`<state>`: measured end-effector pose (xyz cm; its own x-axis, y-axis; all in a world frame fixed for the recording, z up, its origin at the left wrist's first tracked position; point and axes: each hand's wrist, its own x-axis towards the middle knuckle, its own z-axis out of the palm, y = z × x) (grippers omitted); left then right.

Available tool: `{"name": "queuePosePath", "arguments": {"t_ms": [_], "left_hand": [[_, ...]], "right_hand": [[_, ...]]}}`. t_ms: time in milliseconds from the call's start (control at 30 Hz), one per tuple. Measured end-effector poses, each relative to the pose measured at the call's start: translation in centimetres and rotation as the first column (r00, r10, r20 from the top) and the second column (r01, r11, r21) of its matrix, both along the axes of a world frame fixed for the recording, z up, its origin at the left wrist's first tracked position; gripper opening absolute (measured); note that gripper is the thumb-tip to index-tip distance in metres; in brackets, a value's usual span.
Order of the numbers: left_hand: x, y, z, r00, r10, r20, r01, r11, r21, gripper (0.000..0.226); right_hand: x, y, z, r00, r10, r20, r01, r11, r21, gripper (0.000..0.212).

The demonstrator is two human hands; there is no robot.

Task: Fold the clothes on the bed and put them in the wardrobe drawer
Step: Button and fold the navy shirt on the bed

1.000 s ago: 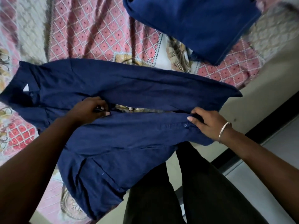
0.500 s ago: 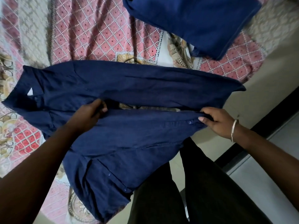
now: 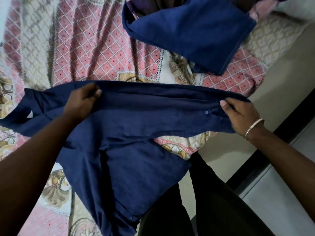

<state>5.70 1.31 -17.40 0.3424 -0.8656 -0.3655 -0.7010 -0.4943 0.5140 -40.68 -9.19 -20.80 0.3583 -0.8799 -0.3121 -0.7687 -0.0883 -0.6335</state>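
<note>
A navy button-up shirt (image 3: pixel 129 130) lies stretched across the bed, collar at the left, one sleeve hanging down toward the near edge. My left hand (image 3: pixel 81 103) grips its front edge near the collar end, thumb on top. My right hand (image 3: pixel 238 114), with a metal bangle on the wrist, pinches the same edge near the hem, beside a button. The front panel is drawn over the shirt's far half, so the opening is closed. A folded navy garment (image 3: pixel 192 31) lies farther back on the bed.
The bed carries a pink and cream patterned bedsheet (image 3: pixel 88 48). More clothes (image 3: pixel 153 5) lie at the top edge. The bed's side and a pale floor (image 3: pixel 281 201) with a dark strip run down the right. My dark trousers (image 3: pixel 196 210) stand against the bed.
Both hands have carried the near front panel away from me over the far half, closing the gap where the bedsheet showed. The camera has shifted.
</note>
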Motion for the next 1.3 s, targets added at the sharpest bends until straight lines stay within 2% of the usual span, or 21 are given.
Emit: {"name": "queuePosePath", "arguments": {"t_ms": [100,200,300,433,500,600,667,700,767,800,867,967,1100,1200,1300], "left_hand": [[-0.2,-3.0,-0.8,0.997,-0.074,0.011,0.073,0.996,0.055,0.019],[-1.0,-5.6,-1.6,0.995,-0.099,-0.005,0.099,0.994,0.053,0.021],[-2.0,-7.6,-2.6,0.988,-0.142,0.065,0.138,0.988,0.071,0.021],[-3.7,-8.6,-4.7,0.961,-0.216,0.174,0.185,0.966,0.18,0.022],[-4.4,-8.2,-5.4,0.95,-0.227,0.214,0.187,0.964,0.189,0.024],[-5.2,-7.4,-5.6,0.936,-0.205,0.286,0.16,0.972,0.175,0.025],[-5.2,-6.8,-5.6,0.925,-0.224,0.307,0.193,0.973,0.127,0.027],[-5.0,-6.5,-5.5,0.924,-0.23,0.305,0.208,0.973,0.104,0.029],[-4.3,-5.9,-5.1,0.931,-0.22,0.291,0.206,0.975,0.08,0.037],[-3.9,-5.6,-4.9,0.937,-0.203,0.284,0.189,0.979,0.078,0.039],[-2.8,-4.8,-4.4,0.944,-0.158,0.289,0.139,0.987,0.087,0.041],[0.2,-2.9,-3.6,0.931,-0.118,0.345,0.077,0.988,0.13,0.046],[6.0,0.2,-2.3,0.878,-0.106,0.466,0.016,0.981,0.192,0.049],[9.9,2.1,-1.2,0.859,-0.132,0.495,0.02,0.974,0.225,0.045],[12.5,3.4,-0.9,0.877,-0.156,0.454,0.056,0.972,0.226,0.034]], "right_hand": [[-0.2,-1.6,-0.4,0.984,-0.027,-0.177,0.017,0.998,-0.062,0.047],[-1.1,-3.2,-0.5,0.965,-0.031,-0.259,0.004,0.994,-0.106,0.045],[-2.0,-4.4,-0.9,0.931,-0.065,-0.359,0.004,0.986,-0.168,0.04],[-1.8,-5.3,-2.2,0.915,-0.027,-0.404,-0.064,0.975,-0.212,0.037],[-1.0,-4.9,-2.3,0.884,-0.069,-0.463,-0.048,0.97,-0.238,0.038],[0.7,-3.7,-1.3,0.821,-0.157,-0.549,-0.086,0.916,-0.392,0.044],[2.8,-2.8,-0.5,0.852,-0.154,-0.5,-0.135,0.859,-0.494,0.041],[4.3,-2.5,-0.2,0.89,-0.111,-0.441,-0.156,0.837,-0.524,0.038],[8.3,-1.5,-0.1,0.961,0.077,-0.266,-0.213,0.82,-0.532,0.035],[10.6,-0.9,-0.1,0.962,0.196,-0.188,-0.267,0.812,-0.519,0.036],[15.5,0.6,-0.5,0.91,0.399,-0.109,-0.398,0.771,-0.497,0.042],[21.4,2.1,-1.6,0.807,0.567,-0.166,-0.58,0.708,-0.404,0.054],[23.7,2.8,-4.7,0.701,0.626,-0.341,-0.71,0.659,-0.249,0.067],[23.3,2.8,-6.0,0.691,0.609,-0.389,-0.715,0.653,-0.249,0.07],[23.4,2.9,-6.3,0.7,0.589,-0.403,-0.706,0.654,-0.271,0.071]]}}
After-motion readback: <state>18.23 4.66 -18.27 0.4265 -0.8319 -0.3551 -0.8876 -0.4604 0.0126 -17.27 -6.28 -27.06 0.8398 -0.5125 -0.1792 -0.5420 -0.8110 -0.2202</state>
